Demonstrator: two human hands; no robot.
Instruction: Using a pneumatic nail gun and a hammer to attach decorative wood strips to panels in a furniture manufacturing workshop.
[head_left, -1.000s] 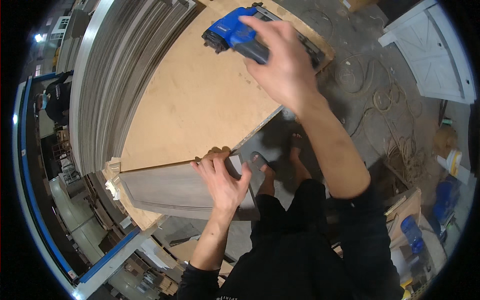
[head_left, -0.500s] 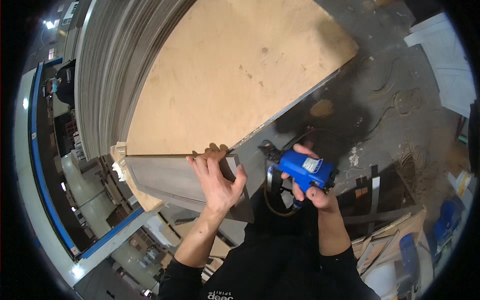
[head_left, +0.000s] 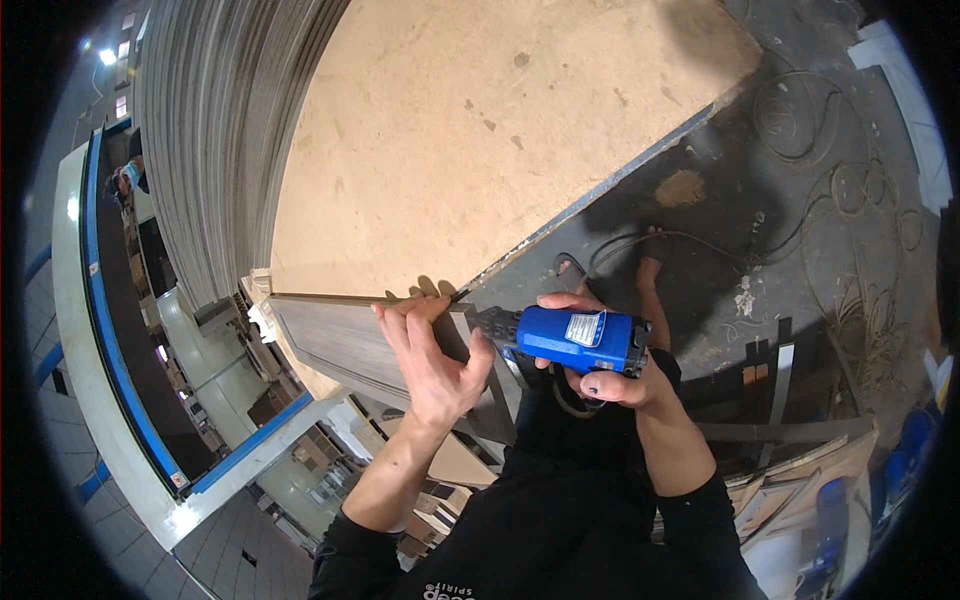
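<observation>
A grey-brown wooden frame panel stands on edge at the near side of a plywood-topped table. My left hand grips its right part, fingers over the top edge and the thumb near the end piece. In my right hand is a blue nail gun, lying sideways with its black nose pointing left. The nose is close to or at the panel's right end; I cannot tell whether they touch. My fingers wrap around the gun's handle, which is mostly hidden beneath its body.
Tall stacked grey boards rise at the table's left. A thin hose runs across the dark floor to loose coils at right. Wood pieces lean at lower right. Beyond the stack are a blue-edged white frame and another person.
My right hand has brought the nail gun left, its nose now close to the panel's right end. My left hand keeps its grip on the panel. The whole view has shifted slightly.
</observation>
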